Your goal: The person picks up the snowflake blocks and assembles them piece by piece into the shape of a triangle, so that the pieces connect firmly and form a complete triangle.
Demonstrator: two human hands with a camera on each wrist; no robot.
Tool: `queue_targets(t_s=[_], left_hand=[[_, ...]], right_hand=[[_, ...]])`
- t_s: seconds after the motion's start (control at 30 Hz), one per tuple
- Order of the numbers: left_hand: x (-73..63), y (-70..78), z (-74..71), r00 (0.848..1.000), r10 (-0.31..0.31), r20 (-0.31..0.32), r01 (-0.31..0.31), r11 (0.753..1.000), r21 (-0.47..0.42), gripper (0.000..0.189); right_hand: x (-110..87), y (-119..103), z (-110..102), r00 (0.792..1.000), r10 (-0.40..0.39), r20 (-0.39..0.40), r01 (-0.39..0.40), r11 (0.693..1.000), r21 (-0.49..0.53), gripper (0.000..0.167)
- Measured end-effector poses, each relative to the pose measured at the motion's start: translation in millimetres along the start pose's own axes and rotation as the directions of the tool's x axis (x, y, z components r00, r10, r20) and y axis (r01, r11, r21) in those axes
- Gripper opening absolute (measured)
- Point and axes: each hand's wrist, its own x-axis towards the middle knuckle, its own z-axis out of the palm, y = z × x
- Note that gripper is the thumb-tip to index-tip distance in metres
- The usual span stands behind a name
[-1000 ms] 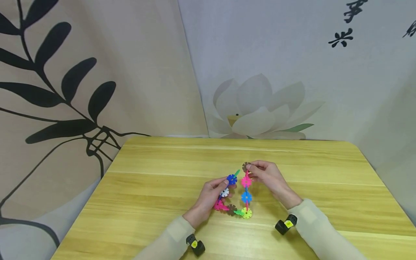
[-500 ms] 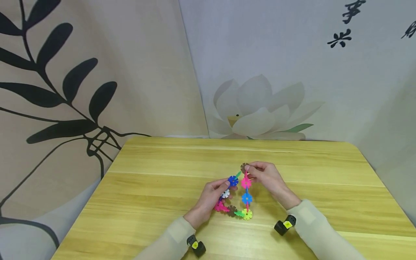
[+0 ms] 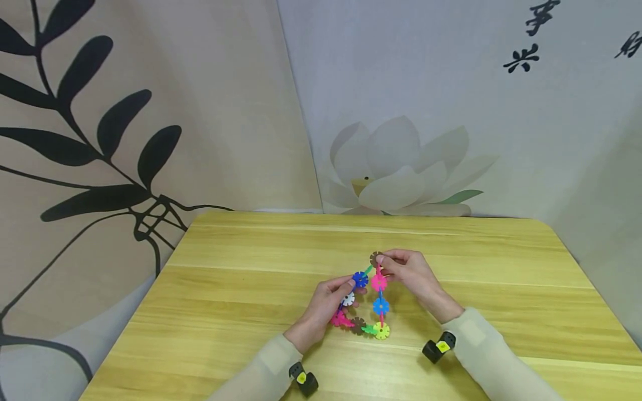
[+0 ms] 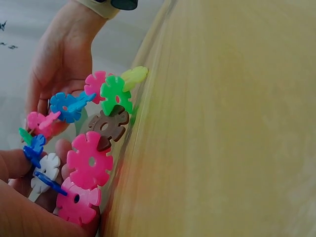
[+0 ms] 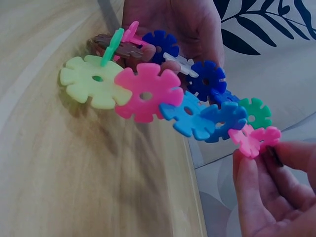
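Observation:
A chain of notched plastic snowflake discs, curved into a near-closed ring, is held up over the wooden table. My left hand (image 3: 321, 305) pinches the dark blue disc (image 3: 359, 279) near one end; a green disc (image 3: 368, 270) sticks out from it. At the other end, my right hand (image 3: 415, 274) pinches a brown disc (image 3: 375, 258). The green disc's tip meets the brown one's edge; whether their slots interlock I cannot tell. Between the hands run pink (image 5: 148, 92), light blue (image 3: 380, 306), yellow (image 3: 382, 331) and white (image 4: 48, 168) discs. Fingers partly cover the white one.
The wood-grain table (image 3: 230, 278) spreads out around both hands. Behind its far edge hangs a printed cloth backdrop (image 3: 241, 111) with leaves and a lotus. Black wrist cameras (image 3: 438, 347) are strapped at both cuffs.
My right hand has shifted slightly left with the brown disc, and my left hand slightly right. The gap between the green disc and the brown disc has closed.

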Motion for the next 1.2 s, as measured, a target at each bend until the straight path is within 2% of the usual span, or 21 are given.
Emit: queue_targets(t_s=[0.37,0.67,1.2], left_hand=[[1.1,-0.4,-0.2,1.000,0.018,-0.007,-0.018,1.000,-0.017,0.036],[1.3,-0.4,0.1,0.999,0.031,-0.016,-0.032,0.999,-0.017,0.036],[1.3,1.2,-0.9,0.999,-0.012,-0.048,0.009,0.998,-0.061,0.036]], right_hand=[[2.9,-1,-1,1.000,-0.019,0.010,0.020,0.999,-0.027,0.035],[2.4,-5,4,0.999,-0.026,0.019,0.028,0.995,-0.097,0.034],[6.4,-11,6,0.997,-0.053,0.062,0.063,0.982,-0.177,0.036]])
